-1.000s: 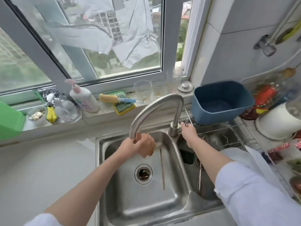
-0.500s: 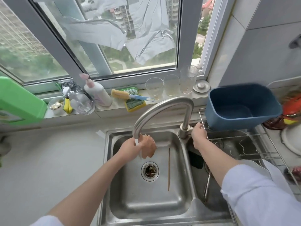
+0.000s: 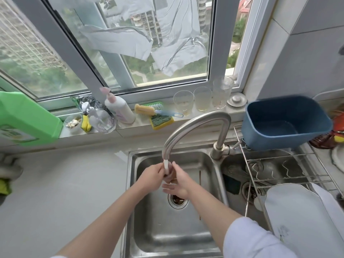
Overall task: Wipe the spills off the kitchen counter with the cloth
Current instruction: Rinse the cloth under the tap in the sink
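Note:
Both of my hands meet under the spout of the steel tap (image 3: 197,121), over the left basin of the sink (image 3: 149,231). A thin stream of water runs onto a small brownish cloth (image 3: 169,175), mostly hidden between my hands. My left hand (image 3: 150,176) curls round the cloth from the left. My right hand (image 3: 179,183) holds it from the right, thumb up beside the stream. The pale grey kitchen counter (image 3: 65,192) stretches to the left of the sink, with a wet patch near the sink's back corner.
A green jug (image 3: 24,118), a pump bottle (image 3: 119,107), a brush, a yellow-green sponge (image 3: 162,121) and three glasses (image 3: 202,98) line the window sill. A blue tub (image 3: 284,121) and a plate (image 3: 297,211) sit on the wire rack over the right basin. A chopstick lies in the left basin.
My right hand has left the tap handle and joined my left hand on the cloth under the spout. Water now runs from the tap. The view has tilted slightly left.

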`<action>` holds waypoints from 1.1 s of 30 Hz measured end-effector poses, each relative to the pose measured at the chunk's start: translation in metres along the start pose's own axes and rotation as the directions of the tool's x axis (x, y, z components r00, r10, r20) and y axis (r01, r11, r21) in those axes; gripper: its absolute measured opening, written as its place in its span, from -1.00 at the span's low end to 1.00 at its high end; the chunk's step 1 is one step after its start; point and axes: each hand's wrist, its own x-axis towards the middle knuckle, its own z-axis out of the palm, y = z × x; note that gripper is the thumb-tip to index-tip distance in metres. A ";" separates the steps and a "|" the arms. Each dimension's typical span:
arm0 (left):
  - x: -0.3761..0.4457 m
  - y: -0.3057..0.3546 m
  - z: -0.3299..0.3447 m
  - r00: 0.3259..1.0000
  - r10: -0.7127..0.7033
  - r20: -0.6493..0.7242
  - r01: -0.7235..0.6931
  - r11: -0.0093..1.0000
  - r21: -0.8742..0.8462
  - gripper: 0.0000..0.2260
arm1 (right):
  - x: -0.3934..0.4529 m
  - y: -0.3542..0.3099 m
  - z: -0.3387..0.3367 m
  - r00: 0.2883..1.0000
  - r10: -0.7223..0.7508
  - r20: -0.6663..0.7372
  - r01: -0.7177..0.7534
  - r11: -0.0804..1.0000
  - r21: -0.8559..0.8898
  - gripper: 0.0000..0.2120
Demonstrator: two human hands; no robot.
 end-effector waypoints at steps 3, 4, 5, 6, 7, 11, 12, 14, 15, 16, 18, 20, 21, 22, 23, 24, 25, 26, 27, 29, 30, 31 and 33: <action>0.000 -0.008 -0.006 1.000 0.012 -0.018 -0.015 0.983 -0.182 -0.67 | 0.004 -0.005 0.017 0.998 -0.070 -0.003 0.070 0.994 0.078 -0.67; 0.000 -0.009 -0.008 1.000 -0.007 -0.027 0.001 0.972 -0.233 -0.66 | 0.002 -0.006 0.020 0.997 -0.079 0.002 0.078 0.996 0.035 -0.73; 0.000 -0.009 -0.007 0.999 -0.036 -0.040 0.023 0.959 -0.282 -0.68 | 0.005 -0.007 0.021 0.995 -0.098 -0.026 0.098 0.995 -0.012 -0.77; 0.000 -0.007 -0.006 0.996 -0.077 -0.054 0.056 0.945 -0.322 -0.70 | 0.006 -0.007 0.022 0.991 -0.131 -0.034 0.130 0.991 -0.043 -0.84; 0.001 -0.006 -0.003 0.990 -0.122 -0.071 0.089 0.931 -0.355 -0.72 | 0.010 -0.006 0.022 0.984 -0.172 -0.039 0.172 0.985 -0.003 -0.90; 0.012 -0.003 0.015 0.965 -0.217 -0.149 0.182 0.959 -0.218 -0.69 | 0.009 0.003 0.021 0.958 -0.274 -0.085 0.287 0.929 0.232 -0.82; 0.013 0.002 0.020 0.969 -0.198 -0.146 0.180 0.975 -0.130 -0.67 | 0.007 0.004 0.022 0.957 -0.280 -0.072 0.289 0.935 0.208 -0.82; 0.015 0.008 0.032 0.986 -0.079 -0.145 0.089 0.994 0.061 -0.68 | 0.002 0.002 0.024 0.956 -0.285 -0.072 0.292 0.947 0.130 -0.69; 0.017 0.008 0.038 0.990 -0.009 -0.141 0.029 0.989 0.144 -0.69 | 0.006 0.002 0.024 0.951 -0.289 -0.107 0.299 0.949 0.096 -0.67; 0.017 0.008 0.041 0.989 0.032 -0.143 -0.002 0.979 0.205 -0.68 | 0.007 0.001 0.024 0.946 -0.295 -0.135 0.306 0.949 0.075 -0.67; 0.024 -0.002 0.043 0.987 0.032 -0.158 0.010 0.966 0.258 -0.62 | 0.010 0.000 0.026 0.941 -0.297 -0.163 0.308 0.951 0.042 -0.68; 0.030 -0.010 0.041 0.989 0.008 -0.148 0.032 0.964 0.264 -0.60 | 0.013 0.001 0.029 0.937 -0.290 -0.192 0.295 0.956 -0.006 -0.62; 0.031 -0.011 0.038 0.990 0.020 -0.143 0.016 0.969 0.245 -0.63 | 0.018 0.001 0.028 0.937 -0.272 -0.219 0.274 0.962 -0.020 -0.58; 0.028 -0.006 0.034 0.991 0.031 -0.132 -0.002 0.978 0.209 -0.66 | 0.020 0.000 0.027 0.939 -0.239 -0.249 0.242 0.970 -0.020 -0.55; 0.026 -0.003 0.031 0.991 0.053 -0.124 -0.030 0.983 0.179 -0.68 | 0.018 -0.002 0.026 0.946 -0.203 -0.252 0.205 0.979 -0.020 -0.55; 0.023 0.001 0.029 0.992 0.058 -0.116 -0.038 0.985 0.168 -0.69 | 0.014 -0.005 0.025 0.957 -0.173 -0.233 0.175 0.984 -0.011 -0.55; 0.023 0.000 0.029 0.991 0.055 -0.124 -0.036 0.987 0.154 -0.67 | 0.015 -0.006 0.022 0.966 -0.150 -0.210 0.150 0.989 -0.014 -0.56; 0.021 0.001 0.028 0.990 0.011 -0.140 0.005 0.994 0.107 -0.63 | 0.013 -0.007 0.018 0.975 -0.119 -0.189 0.117 0.993 -0.022 -0.59; 0.020 -0.002 0.028 0.987 -0.028 -0.159 0.035 0.998 0.043 -0.59 | 0.012 -0.008 0.015 0.982 -0.087 -0.166 0.086 0.996 -0.014 -0.61; 0.020 -0.011 0.028 0.980 -0.081 -0.183 0.065 0.994 -0.090 -0.62 | 0.013 -0.009 0.008 0.988 -0.068 -0.135 0.071 0.997 0.018 -0.61; 0.018 -0.013 0.026 0.977 -0.112 -0.183 0.084 0.985 -0.153 -0.68 | 0.016 -0.010 0.005 0.990 -0.060 -0.124 0.065 0.997 0.037 -0.59; 0.019 -0.021 0.025 0.974 -0.138 -0.180 0.100 0.973 -0.206 -0.74 | 0.017 -0.010 0.002 0.990 -0.055 -0.127 0.063 0.996 0.064 -0.59; 0.018 -0.024 0.020 0.972 -0.151 -0.181 0.094 0.953 -0.288 -0.86 | 0.016 -0.009 -0.001 0.994 -0.031 -0.105 0.042 0.994 0.104 -0.62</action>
